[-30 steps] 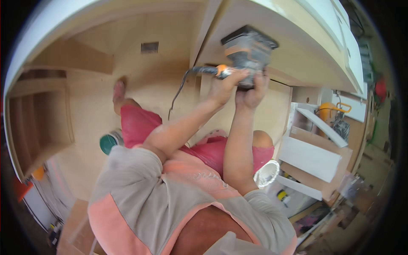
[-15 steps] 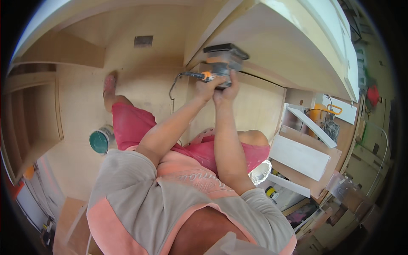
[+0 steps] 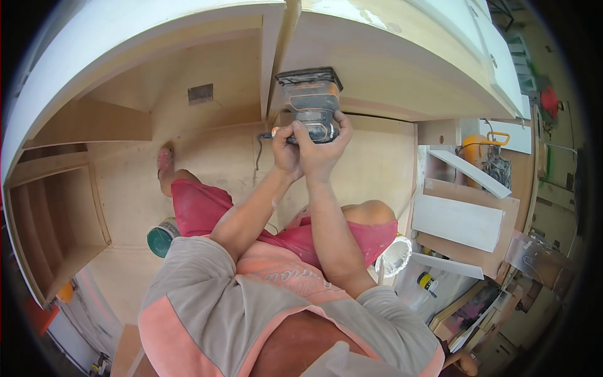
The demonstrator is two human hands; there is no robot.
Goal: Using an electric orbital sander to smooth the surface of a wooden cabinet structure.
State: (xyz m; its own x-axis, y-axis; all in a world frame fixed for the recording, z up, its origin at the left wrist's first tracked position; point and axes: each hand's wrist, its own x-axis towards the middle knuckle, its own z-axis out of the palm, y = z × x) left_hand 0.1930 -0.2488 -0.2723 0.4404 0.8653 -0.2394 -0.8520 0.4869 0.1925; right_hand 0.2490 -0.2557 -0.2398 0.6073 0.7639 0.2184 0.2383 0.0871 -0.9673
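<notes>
1. Plywood cabinet (image 3: 377,69) overhead; green can (image 3: 162,237) by the leg, white boards (image 3: 457,221) at right
2. Both hands, left (image 3: 286,149) and right (image 3: 323,147), clamp the sander (image 3: 309,100), pad against the cabinet's underside
3. Sander sits lower in view than before

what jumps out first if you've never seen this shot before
Both hands, left hand and right hand, grip an orange and black power sander near top centre, its pad against the pale wooden cabinet panel. Below it sit the person's red shorts, with a green-lidded can on the plywood floor at left.
</notes>
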